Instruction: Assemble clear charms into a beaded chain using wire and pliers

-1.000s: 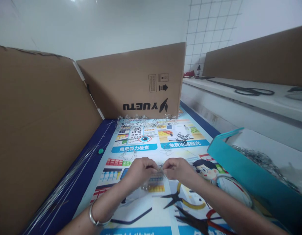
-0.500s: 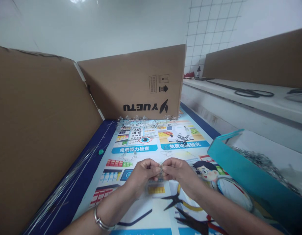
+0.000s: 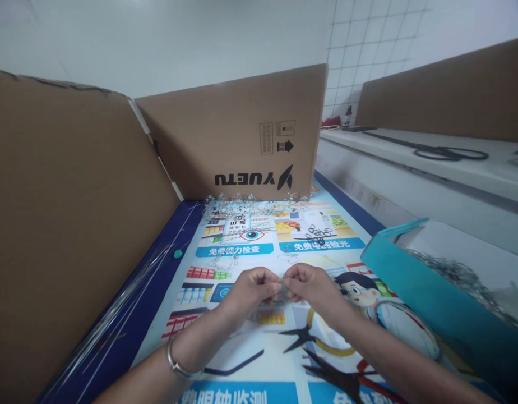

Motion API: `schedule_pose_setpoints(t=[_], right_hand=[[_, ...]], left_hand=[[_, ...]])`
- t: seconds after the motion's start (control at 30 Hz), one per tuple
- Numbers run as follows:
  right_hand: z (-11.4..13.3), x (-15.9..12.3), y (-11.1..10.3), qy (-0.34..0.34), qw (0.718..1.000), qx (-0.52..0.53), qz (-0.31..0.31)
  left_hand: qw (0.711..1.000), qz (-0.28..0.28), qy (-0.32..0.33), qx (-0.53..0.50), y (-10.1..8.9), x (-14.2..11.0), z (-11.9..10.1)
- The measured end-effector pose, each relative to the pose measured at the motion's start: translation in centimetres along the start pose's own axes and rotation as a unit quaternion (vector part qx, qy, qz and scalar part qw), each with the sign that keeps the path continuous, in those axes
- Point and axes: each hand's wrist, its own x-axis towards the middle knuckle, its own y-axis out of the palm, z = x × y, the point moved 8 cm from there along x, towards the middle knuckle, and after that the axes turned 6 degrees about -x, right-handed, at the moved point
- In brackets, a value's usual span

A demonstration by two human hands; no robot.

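Observation:
My left hand (image 3: 257, 289) and my right hand (image 3: 307, 283) meet over the printed mat (image 3: 280, 359), thumbs and forefingers pinched. Between the fingertips is a small, thin, wire-like metal piece (image 3: 283, 285), blurred and mostly hidden. Below my right hand lie yellow-handled pliers (image 3: 303, 338), their dark jaws apart. Closer to me, red-handled pliers (image 3: 337, 375) are partly covered by my right forearm. A few bent wire pieces (image 3: 223, 262) rest on the mat just beyond my left hand.
Cardboard panels (image 3: 237, 134) stand at the left and back. Small wire pieces (image 3: 246, 206) pile along the back panel; dark loops (image 3: 320, 235) lie nearer. Long wire strands (image 3: 116, 314) run along the left. A teal box (image 3: 427, 297) at right holds metal pieces (image 3: 456, 275). Scissors (image 3: 448, 153) lie on a shelf.
The camera view has shifted slightly. Both hands stay pinched together, with the right fingers turned a little and the fingertips slightly further apart.

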Motion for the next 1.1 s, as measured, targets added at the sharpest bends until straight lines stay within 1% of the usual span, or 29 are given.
schedule_pose_setpoints(t=[0.07, 0.1, 0.13, 0.17, 0.23, 0.27, 0.33, 0.4, 0.43, 0.5, 0.57, 0.73, 0.87, 0.97, 1.1], right_hand=[[-0.4, 0.6, -0.9, -0.013, 0.995, -0.095, -0.022], [-0.6, 0.9, -1.3, -0.017, 0.988, -0.150, -0.032], [-0.8, 1.1, -1.7, -0.024, 0.978, -0.203, -0.039], [-0.7, 1.2, -2.0, -0.035, 0.965, -0.256, -0.047], [-0.5, 1.3, -2.2, -0.057, 0.933, -0.351, -0.046], [-0.4, 1.3, -2.1, -0.063, 0.918, -0.390, -0.039], [-0.1, 1.2, -1.9, -0.069, 0.891, -0.448, -0.027], [0.1, 1.0, -2.0, -0.067, 0.873, -0.482, -0.030], [0.2, 1.0, -2.1, -0.066, 0.868, -0.491, -0.036], [0.3, 1.0, -2.2, -0.068, 0.864, -0.496, -0.044], [0.4, 1.0, -2.3, -0.072, 0.865, -0.494, -0.049], [0.5, 0.9, -2.3, -0.087, 0.869, -0.485, -0.050], [1.1, 0.4, -1.8, -0.102, 0.871, -0.479, -0.042], [1.9, -0.1, -1.3, -0.116, 0.870, -0.477, -0.038], [3.5, -1.7, 1.0, -0.190, 0.857, -0.480, 0.000]], left_hand=[[0.993, 0.038, 0.013, 0.109, -0.4, -0.2, -1.1], [0.983, 0.054, 0.031, 0.174, -0.7, -0.4, -1.8], [0.966, 0.070, 0.046, 0.244, -1.0, -0.9, -2.5], [0.944, 0.084, 0.056, 0.314, -1.4, -1.4, -3.0], [0.881, 0.117, 0.070, 0.452, -2.0, -2.8, -3.6], [0.849, 0.118, 0.070, 0.510, -2.6, -3.5, -3.7], [0.788, 0.103, 0.053, 0.604, -3.8, -4.7, -3.5], [0.746, 0.088, 0.024, 0.659, -4.8, -5.6, -3.0], [0.733, 0.092, 0.014, 0.673, -5.0, -6.0, -2.7], [0.719, 0.110, 0.006, 0.686, -4.7, -6.6, -2.0], [0.705, 0.121, 0.015, 0.699, -4.1, -7.1, -1.6], [0.661, 0.125, 0.048, 0.738, -2.6, -7.5, -0.6], [0.637, 0.117, 0.077, 0.758, -2.4, -7.5, 0.3], [0.632, 0.117, 0.092, 0.760, -2.5, -7.5, 0.8], [0.652, 0.106, 0.091, 0.745, -2.4, -7.5, 0.2]])
